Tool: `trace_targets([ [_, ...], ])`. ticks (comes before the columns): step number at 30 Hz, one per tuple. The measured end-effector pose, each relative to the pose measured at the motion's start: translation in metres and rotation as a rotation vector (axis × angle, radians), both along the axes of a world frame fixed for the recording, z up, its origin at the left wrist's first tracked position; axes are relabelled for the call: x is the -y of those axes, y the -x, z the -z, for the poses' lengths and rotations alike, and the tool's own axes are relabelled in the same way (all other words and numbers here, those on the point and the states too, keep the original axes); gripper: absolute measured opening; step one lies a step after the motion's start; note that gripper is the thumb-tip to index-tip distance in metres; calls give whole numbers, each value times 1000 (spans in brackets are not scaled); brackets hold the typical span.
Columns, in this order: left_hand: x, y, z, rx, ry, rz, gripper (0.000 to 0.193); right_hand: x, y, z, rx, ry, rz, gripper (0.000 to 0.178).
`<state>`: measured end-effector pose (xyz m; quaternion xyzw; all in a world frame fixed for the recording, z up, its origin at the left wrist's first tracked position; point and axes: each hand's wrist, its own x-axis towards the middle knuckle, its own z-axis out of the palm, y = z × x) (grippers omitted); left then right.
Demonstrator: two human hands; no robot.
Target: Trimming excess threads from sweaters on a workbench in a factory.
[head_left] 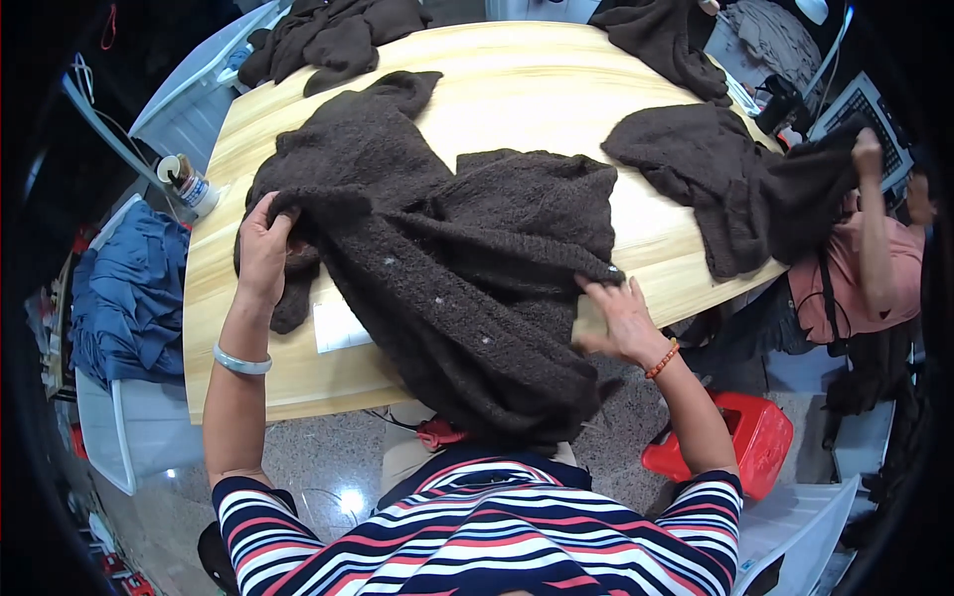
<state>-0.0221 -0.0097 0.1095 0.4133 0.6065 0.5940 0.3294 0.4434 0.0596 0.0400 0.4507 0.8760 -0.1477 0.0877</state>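
A dark brown knitted cardigan (427, 288) lies spread and rumpled across the table, its near part hanging over the front edge toward my lap. Small pale spots, perhaps buttons, run in a row along a band of it. My left hand (266, 243) is closed on a fold at the garment's left side, thumb on top. At the right, my right hand (623, 320) has its fingers apart, the fingertips touching the garment's edge by another pale spot. A white sheet (338, 328) lies on the table, partly under the cloth.
More brown knitwear lies at the far left (338, 35), far right (666, 45) and right (701, 184) of the wooden table (507, 84). A co-worker's hand (868, 154) holds the right piece. Blue cloth (134, 298) fills a bin at left. A red container (760, 442) stands below right.
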Motion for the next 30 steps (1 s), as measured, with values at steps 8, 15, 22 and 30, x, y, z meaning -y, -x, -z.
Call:
trace_targets([
  [8,18,21,27,94,253,-17,25,75,44,-24,-633,-36,-200,85],
  [15,36,34,3,278,72,-40,26,4,11,-57,-873,-23,-95,51],
  [22,85,46,17,138,88,-48,24,-60,23,-117,-619,-595,-220,53],
  [30,91,29,102,-62,484,-90,21,-75,13,-27,-308,-252,-66,57],
])
